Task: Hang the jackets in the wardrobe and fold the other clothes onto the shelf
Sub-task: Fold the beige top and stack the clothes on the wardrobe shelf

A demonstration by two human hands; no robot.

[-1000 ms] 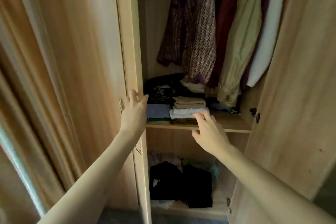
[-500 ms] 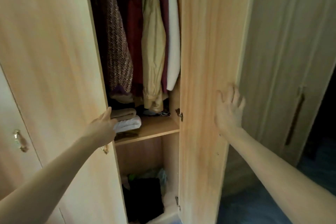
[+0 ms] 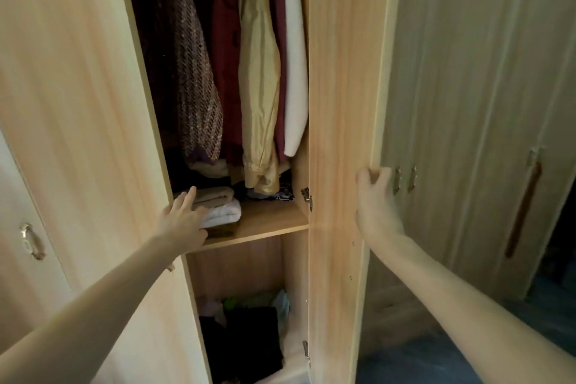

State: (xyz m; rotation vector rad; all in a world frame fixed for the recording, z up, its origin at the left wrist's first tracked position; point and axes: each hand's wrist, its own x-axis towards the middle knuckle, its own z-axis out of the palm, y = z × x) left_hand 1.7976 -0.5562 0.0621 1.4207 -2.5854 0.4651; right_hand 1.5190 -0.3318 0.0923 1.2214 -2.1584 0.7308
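Closing up the wardrobe, jackets hung and folds stacked.

I am standing at the tall light-wood wardrobe (image 3: 339, 78), and I judge I am at the last step, since the hanging jackets (image 3: 258, 72) in brown knit, dark red, yellow-tan and white are filling the rail space and the folded beige and white clothes (image 3: 223, 207) are sitting at the front left edge of the wooden shelf (image 3: 268, 223). My right hand (image 3: 375, 199) is curling its fingers round the free edge of the open right wooden door (image 3: 343, 134), gripping it. My left hand (image 3: 184, 218) is lying with fingers straight against the folded stack, holding nothing, beside the left wooden door (image 3: 78, 103). Next I am needing to draw that left hand clear of the gap before swinging both doors shut.
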